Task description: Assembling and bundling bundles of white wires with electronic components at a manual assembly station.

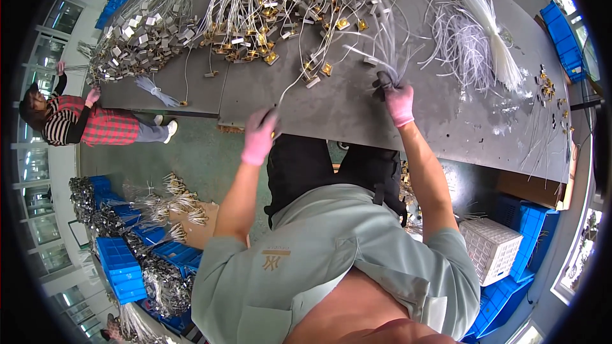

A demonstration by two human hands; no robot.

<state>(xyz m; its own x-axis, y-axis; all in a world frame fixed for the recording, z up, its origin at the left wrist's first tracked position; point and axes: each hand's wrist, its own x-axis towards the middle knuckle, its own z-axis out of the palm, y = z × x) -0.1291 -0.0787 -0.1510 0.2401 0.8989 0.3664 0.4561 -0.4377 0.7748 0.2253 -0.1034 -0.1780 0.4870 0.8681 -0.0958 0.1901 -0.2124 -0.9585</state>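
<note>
My left hand (259,132), in a pink glove with dark fingertips, is just off the near table edge. Its fingers close on a thin whitish wire (292,84) that runs up to the pile; a small gold-coloured spot shows at the fingers. Farther right, my right hand (396,100), gloved alike, grips a bundle of thin translucent plastic strips (390,57) that fan upward, smeared by motion. Beyond both hands lies a heap of wires with gold-coloured and silvery block-shaped ends (268,19). A few loose ends (312,70) lie between my hands.
On the grey table (255,89), more silvery-ended wires (143,41) are piled left; translucent strips (488,44) and loose gold-ended parts (546,86) lie right. Another person (95,111) works at the left end. Blue crates (121,267) and a white basket (489,248) stand below.
</note>
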